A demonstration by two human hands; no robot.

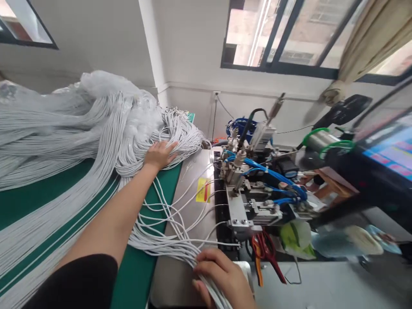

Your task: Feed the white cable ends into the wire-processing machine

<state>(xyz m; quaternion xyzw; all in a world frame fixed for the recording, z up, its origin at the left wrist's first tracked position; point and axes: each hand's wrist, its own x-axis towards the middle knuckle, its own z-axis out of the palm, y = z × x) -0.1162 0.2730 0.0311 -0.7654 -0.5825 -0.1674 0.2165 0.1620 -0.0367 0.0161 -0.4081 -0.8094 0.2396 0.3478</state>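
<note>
My left hand (160, 154) reaches forward and lies flat, fingers stretched, on a big heap of white cables (96, 124) at the back of the green mat (151, 266). Near the bottom edge, my right hand (222, 277) is closed round a bundle of white cables (174, 246), whose loose ends fan out over a grey metal plate (189, 189) towards the machine (254, 184). That machine has blue air hoses and metal clamps, and one cable end reaches its front block.
More white cables lie in long strands over the green mat at left. Right of the machine stand a screen (392, 154), a fan (344, 109) and green-wrapped parts. Red-handled pliers (270, 257) hang below the machine. Windows fill the wall behind.
</note>
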